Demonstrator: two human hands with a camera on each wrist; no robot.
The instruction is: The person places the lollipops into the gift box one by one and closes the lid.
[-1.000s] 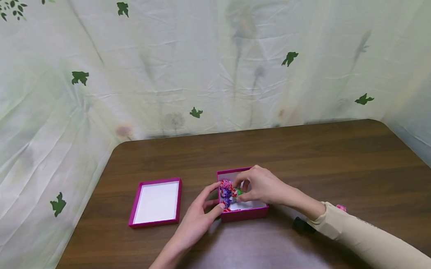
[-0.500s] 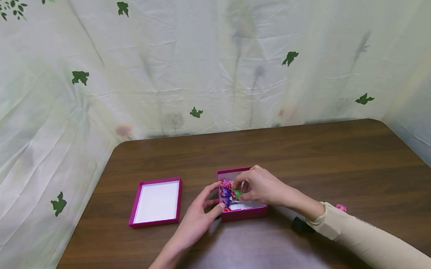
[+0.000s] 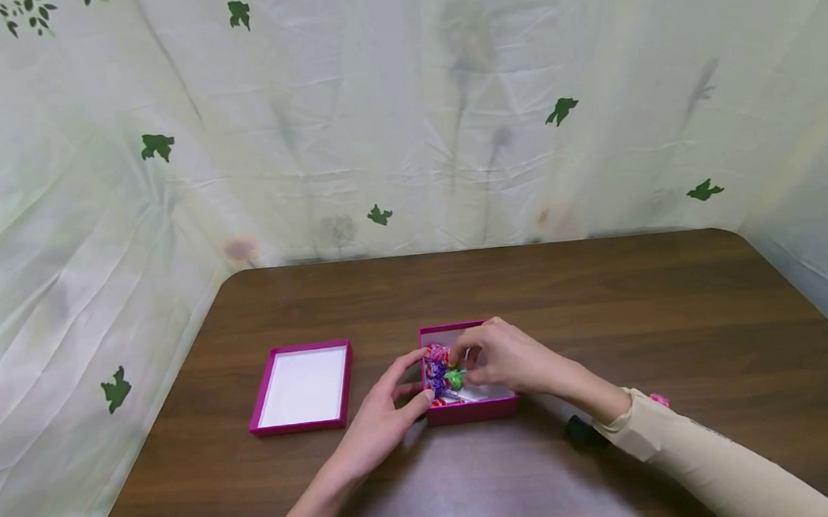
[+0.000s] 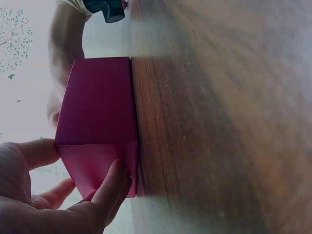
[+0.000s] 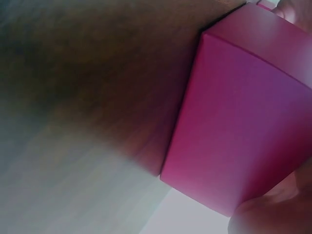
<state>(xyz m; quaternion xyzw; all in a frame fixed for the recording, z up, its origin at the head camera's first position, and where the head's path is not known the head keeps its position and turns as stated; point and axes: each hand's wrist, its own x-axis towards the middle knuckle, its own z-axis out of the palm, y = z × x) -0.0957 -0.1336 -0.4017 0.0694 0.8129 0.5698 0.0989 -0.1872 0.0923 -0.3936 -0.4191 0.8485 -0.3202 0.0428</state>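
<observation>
In the head view, an open magenta box [image 3: 472, 412] stands on the table with several wrapped lollipops in its left part. Pink, purple and red wrappers [image 3: 437, 373] line its left wall. My left hand [image 3: 381, 419] holds that left wall, with fingertips over the rim; the left wrist view shows other fingers [image 4: 110, 187] against the outer side. Reaching in from the right, my right hand [image 3: 508, 355] pinches at a green-wrapped lollipop [image 3: 454, 379], thumb and forefinger at its wrapper. The right hand covers the box's back right corner. Mostly the box's outer wall [image 5: 243, 126] fills the right wrist view.
A magenta lid [image 3: 302, 388] lies white inside up, left of the box. Behind the right sleeve a pink wrapped piece [image 3: 659, 399] shows partly. The brown table [image 3: 529, 283] reaches back to a leaf-printed curtain [image 3: 405, 117].
The green lollipop has turned slightly and sits a little lower in the box, with more of its wrapper showing. The right fingers have shifted slightly. My left hand keeps its place.
</observation>
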